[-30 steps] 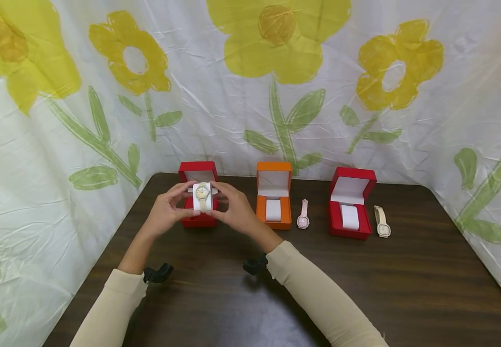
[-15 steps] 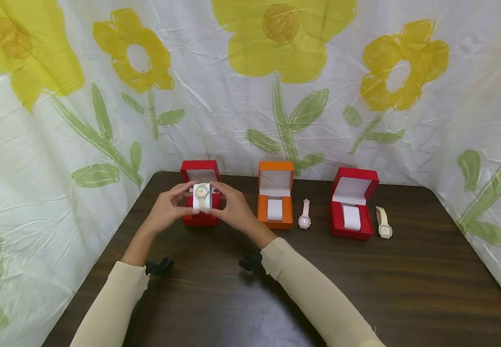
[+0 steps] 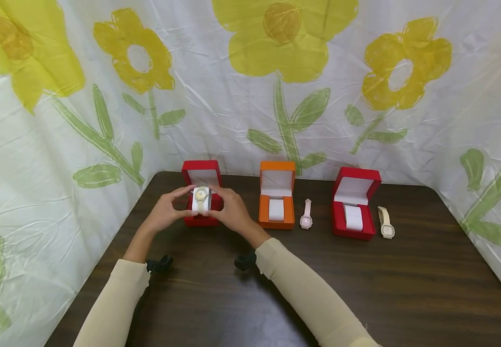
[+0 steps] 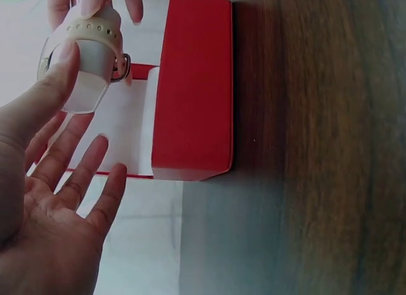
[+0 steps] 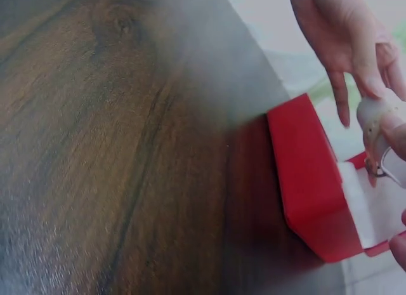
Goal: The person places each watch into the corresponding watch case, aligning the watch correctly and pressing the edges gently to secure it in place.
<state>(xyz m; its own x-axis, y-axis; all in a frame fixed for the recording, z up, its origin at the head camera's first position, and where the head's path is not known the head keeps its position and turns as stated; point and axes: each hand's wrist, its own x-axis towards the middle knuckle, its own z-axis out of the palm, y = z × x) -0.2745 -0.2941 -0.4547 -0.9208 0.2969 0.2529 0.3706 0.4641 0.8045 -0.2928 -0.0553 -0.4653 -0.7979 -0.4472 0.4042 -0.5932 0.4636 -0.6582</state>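
Note:
A round-faced watch with a cream strap is wrapped around a white cushion. My left hand pinches its left side between thumb and fingers, and my right hand pinches the right side. Both hold it over the left red watch box, whose lid stands up with a pale lining. In the left wrist view the strap shows its holes and metal buckle from below, and the cushion's underside hangs apart from the box. The right wrist view catches only part of my right thumb.
An orange box with a white cushion stands in the middle, a pink watch beside it. Further right are another red box and a cream watch. The dark wooden table meets a flower-printed curtain behind.
The cushion with its watch has come down slightly towards the left red box, both hands still holding it. The whole head view has shifted a little; the other boxes and watches stay put.

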